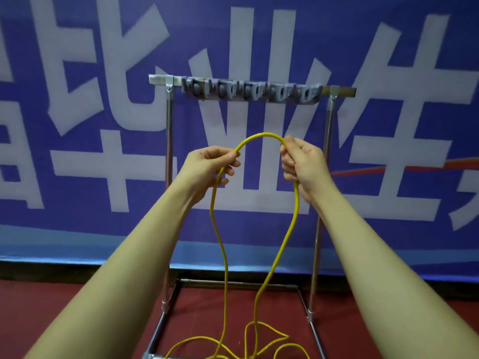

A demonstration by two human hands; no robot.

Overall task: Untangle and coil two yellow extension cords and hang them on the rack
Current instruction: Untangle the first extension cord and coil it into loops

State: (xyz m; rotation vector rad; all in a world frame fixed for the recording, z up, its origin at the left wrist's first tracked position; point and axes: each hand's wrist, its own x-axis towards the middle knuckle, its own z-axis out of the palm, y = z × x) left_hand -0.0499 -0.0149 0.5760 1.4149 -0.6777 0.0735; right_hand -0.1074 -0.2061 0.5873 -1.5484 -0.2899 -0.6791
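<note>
A yellow extension cord (259, 136) arches between my two raised hands. My left hand (210, 164) pinches one side of the arch and my right hand (302, 161) grips the other. From each hand a strand hangs down to the floor, where more yellow cord (248, 343) lies in loose tangled loops. Behind the hands stands the metal rack (169, 141), with a grey hook strip (248, 91) along its top bar. Nothing hangs on the hooks.
The rack's base frame (238, 283) lies on a red floor (51, 307), around the cord loops. A blue banner with large white characters (103, 112) covers the wall right behind the rack.
</note>
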